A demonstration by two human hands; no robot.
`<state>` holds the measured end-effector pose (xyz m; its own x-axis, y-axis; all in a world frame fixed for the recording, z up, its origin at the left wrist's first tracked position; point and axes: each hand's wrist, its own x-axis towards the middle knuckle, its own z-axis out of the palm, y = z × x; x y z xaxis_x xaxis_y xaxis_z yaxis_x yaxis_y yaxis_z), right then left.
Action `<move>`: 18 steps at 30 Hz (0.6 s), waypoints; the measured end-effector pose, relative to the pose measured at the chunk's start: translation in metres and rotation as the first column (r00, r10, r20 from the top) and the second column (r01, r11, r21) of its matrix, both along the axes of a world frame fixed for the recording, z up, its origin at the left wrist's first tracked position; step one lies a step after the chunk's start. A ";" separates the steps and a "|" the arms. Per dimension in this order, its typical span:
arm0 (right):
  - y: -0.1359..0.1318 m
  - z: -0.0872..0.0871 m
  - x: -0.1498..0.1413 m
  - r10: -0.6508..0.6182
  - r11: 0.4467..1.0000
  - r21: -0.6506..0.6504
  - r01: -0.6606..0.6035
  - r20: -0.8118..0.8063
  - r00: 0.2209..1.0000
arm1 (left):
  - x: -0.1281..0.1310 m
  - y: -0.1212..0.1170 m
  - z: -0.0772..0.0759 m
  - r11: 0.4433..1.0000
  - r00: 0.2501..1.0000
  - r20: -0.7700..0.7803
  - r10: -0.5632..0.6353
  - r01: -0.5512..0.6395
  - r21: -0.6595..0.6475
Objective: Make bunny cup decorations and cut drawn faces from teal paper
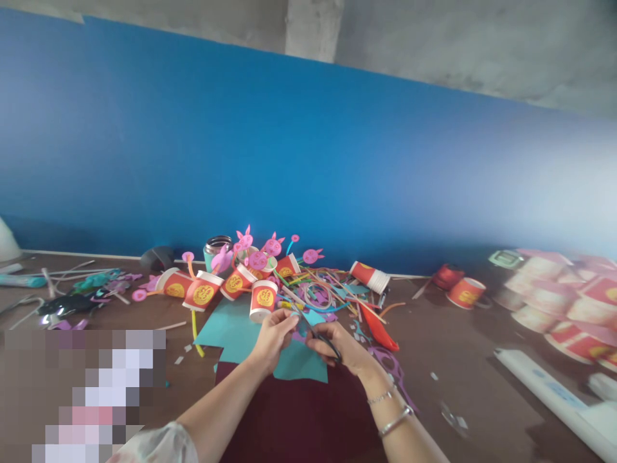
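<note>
My right hand [340, 347] grips a pair of scissors [332, 350] by their black handles. The blades point up and to the left, towards my other hand. My left hand [277, 334] is closed in a pinch close to the blade tips; what lies between its fingertips is too small to make out. Under both hands are sheets of teal paper [236, 331] on a dark maroon surface [289, 424]. Just beyond my left hand stands a red and white paper cup [263, 301] with a yellow emblem.
Several paper cups with pink animal-face cutouts [258, 260] stand or lie behind. Coloured strips [318, 296] are heaped beside stacked cups [370, 276]. A red balloon-like piece [378, 328] lies right of my hands. More cups [578, 302] are piled far right, near a long white roll [540, 379].
</note>
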<state>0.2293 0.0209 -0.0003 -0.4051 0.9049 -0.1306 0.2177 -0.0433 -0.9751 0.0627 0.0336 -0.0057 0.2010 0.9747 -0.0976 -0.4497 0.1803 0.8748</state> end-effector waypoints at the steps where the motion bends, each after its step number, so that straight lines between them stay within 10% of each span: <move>1: 0.000 0.001 0.000 0.003 1.000 -0.003 -0.003 0.000 1.000 | 0.000 0.000 0.000 1.000 1.000 0.004 0.001 -0.001 0.000; 18: -0.003 0.003 0.000 0.023 1.000 -0.017 -0.023 0.041 0.999 | -0.003 0.002 -0.004 0.998 0.998 0.022 -0.054 0.054 -0.010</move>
